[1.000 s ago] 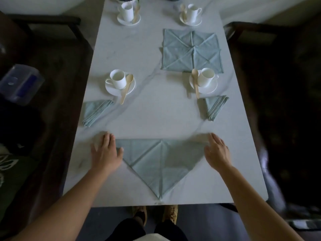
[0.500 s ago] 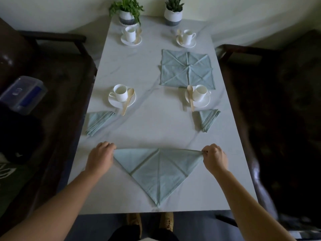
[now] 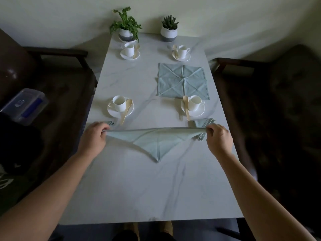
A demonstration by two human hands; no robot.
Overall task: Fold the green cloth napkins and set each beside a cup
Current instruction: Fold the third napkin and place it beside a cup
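With both hands' fingers (image 3: 211, 130) pinching the triangular napkin (image 3: 156, 140) corners, uneven pull may skew the fold or disturb the folded napkin (image 3: 204, 122) beneath.

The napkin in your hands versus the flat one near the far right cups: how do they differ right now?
The held napkin is a triangle, point toward you; the flat napkin lies spread as a square. The held napkin is pinched at its two corners by the left hand and right hand, its top edge lifted; the flat napkin lies untouched on the table. Both are the same pale green, creased cloth.
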